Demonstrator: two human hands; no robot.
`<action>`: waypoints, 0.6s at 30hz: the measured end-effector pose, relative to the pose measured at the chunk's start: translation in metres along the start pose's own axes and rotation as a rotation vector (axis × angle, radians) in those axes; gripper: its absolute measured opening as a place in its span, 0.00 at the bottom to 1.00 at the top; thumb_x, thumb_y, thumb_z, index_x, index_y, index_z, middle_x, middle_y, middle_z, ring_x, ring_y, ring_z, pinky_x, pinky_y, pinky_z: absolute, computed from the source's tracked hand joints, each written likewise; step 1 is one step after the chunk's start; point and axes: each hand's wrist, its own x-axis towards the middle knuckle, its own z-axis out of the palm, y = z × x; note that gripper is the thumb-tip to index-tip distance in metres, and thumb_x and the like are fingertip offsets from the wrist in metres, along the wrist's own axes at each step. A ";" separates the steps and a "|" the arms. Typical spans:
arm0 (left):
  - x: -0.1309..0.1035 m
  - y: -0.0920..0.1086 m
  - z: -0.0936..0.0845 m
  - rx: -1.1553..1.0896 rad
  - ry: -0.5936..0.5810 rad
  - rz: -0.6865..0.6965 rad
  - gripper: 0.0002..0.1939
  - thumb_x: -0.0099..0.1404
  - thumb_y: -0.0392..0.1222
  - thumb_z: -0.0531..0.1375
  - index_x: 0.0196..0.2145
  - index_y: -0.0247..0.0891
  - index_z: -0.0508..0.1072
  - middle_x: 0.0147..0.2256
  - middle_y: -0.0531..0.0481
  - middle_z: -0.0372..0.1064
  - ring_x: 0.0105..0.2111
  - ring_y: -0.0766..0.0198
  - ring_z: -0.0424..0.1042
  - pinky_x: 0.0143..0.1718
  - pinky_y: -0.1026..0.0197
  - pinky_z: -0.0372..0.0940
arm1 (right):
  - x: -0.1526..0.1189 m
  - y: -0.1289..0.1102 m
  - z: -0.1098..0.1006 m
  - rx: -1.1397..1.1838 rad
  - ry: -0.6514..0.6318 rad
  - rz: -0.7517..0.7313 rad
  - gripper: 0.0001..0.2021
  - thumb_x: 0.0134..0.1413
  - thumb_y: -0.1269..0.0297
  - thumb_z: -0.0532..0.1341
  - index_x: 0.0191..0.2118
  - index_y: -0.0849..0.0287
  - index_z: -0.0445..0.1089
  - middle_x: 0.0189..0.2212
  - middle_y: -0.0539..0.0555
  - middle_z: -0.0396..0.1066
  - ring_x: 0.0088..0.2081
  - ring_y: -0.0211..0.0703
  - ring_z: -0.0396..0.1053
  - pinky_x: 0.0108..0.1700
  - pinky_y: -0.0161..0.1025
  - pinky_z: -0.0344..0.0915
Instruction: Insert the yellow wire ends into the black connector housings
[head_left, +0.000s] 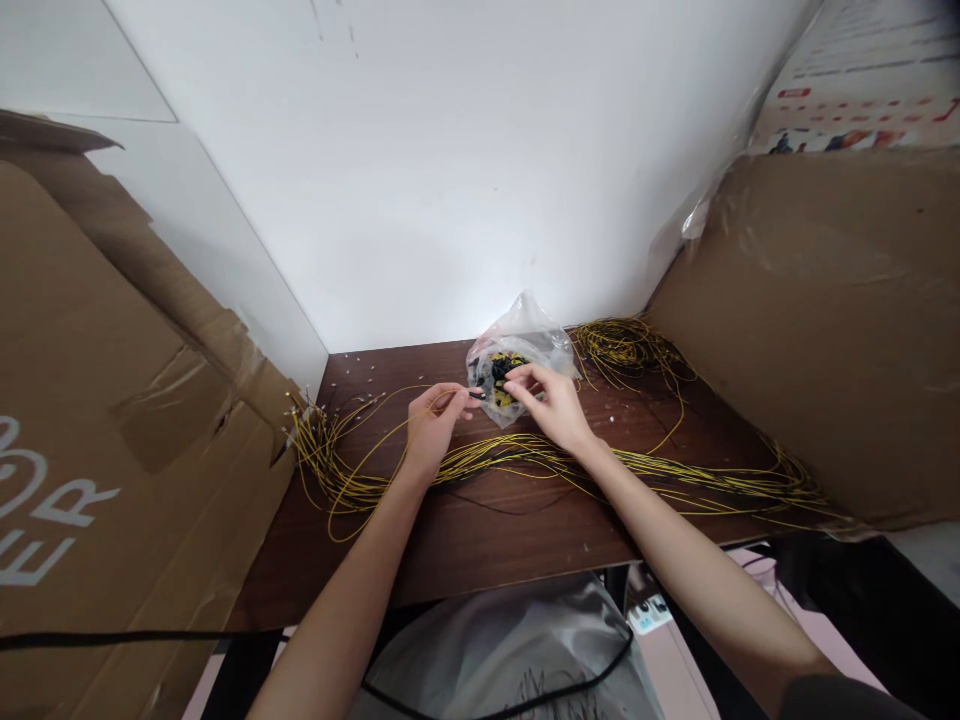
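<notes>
My left hand (pixel 437 425) is closed in a pinch on a thin yellow wire, with a small black piece (pixel 477 396) at its fingertips. The wire loops back to the left over the tabletop. My right hand (pixel 546 400) reaches to the mouth of a clear plastic bag (pixel 529 330) of small black and yellow parts (pixel 504 367). Its thumb and fingers come together at the parts; what they grip, if anything, is too small to name. A long bundle of yellow and black wires (pixel 517 450) runs across the table beneath both hands.
Coiled yellow wires (pixel 619 345) lie at the back right of the brown table (pixel 487 555). Cardboard boxes stand left (pixel 112 350) and right (pixel 817 330), before a white wall (pixel 465 170). Small pale bits are scattered at the back left. A translucent bag (pixel 480 660) hangs below the front edge.
</notes>
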 end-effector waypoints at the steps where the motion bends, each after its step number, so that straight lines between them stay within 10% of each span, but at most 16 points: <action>1: 0.000 0.001 -0.001 -0.008 0.031 -0.003 0.12 0.52 0.44 0.63 0.29 0.32 0.69 0.33 0.42 0.74 0.31 0.61 0.73 0.30 0.63 0.67 | 0.002 0.004 -0.002 -0.036 0.035 0.019 0.08 0.54 0.63 0.57 0.36 0.60 0.69 0.32 0.53 0.72 0.30 0.39 0.68 0.30 0.36 0.64; 18: 0.003 0.001 -0.004 -0.165 0.160 -0.064 0.13 0.50 0.43 0.64 0.29 0.32 0.66 0.29 0.43 0.74 0.26 0.65 0.72 0.32 0.60 0.68 | 0.000 0.024 0.003 -0.666 -0.257 -0.118 0.12 0.53 0.64 0.59 0.44 0.53 0.71 0.37 0.56 0.66 0.43 0.50 0.59 0.42 0.45 0.53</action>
